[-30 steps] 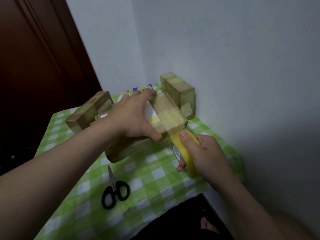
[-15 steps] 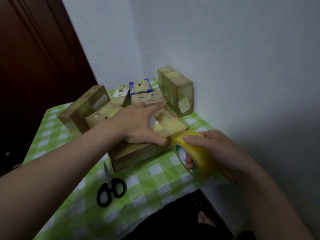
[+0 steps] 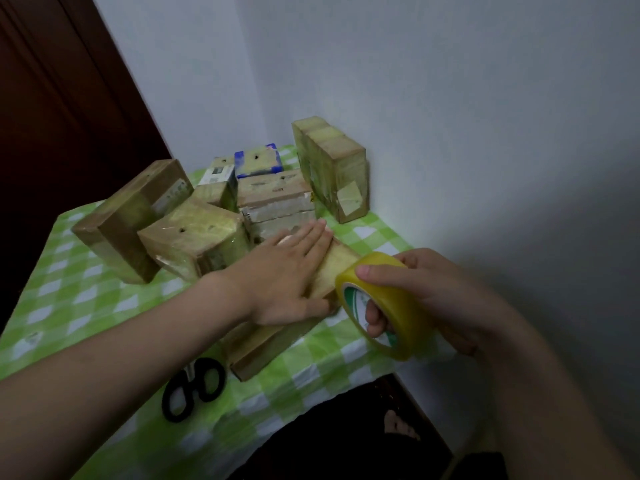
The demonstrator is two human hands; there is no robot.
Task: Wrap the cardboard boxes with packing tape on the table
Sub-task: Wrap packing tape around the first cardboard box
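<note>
Dimly, on checked table [image 3: 86, 299] by perhaps white walls [image 3: 450, 98], left fingers [image 3: 311, 241] press box [image 3: 263, 351], right fingers [image 3: 379, 274] grip tape [image 3: 407, 306].

1 head-worn wide-angle view looks forward and down, close over the table [image 3: 86, 296].

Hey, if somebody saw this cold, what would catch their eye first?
The yellow tape roll, gripped by the right hand at the table's near right edge, meets the cardboard box under the flat left hand. Behind them, taped boxes crowd the corner, and black scissors lie on the green checked cloth.
</note>
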